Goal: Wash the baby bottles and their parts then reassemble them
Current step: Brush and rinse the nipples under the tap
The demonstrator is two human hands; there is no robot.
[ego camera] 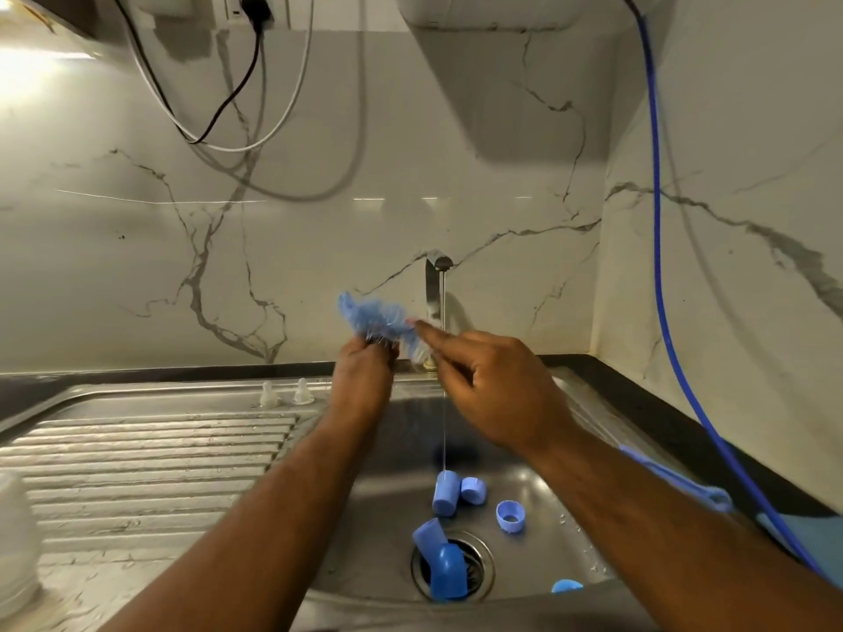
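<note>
I hold the blue brush (374,314) up at twelve o'clock, just left of the tap (435,275) and its thin stream. My left hand (365,367) is curled round the brush's lower end. My right hand (497,385) has its fingers stretched nearly straight, tips touching the bristles. The blue caps (444,492) and ring (510,516) lie in the sink (387,472) at six o'clock, and two teats (269,394) stand at ten. My worry is that wet bristles could slip, and a dropped brush might knock a small part toward the drain (474,563).
</note>
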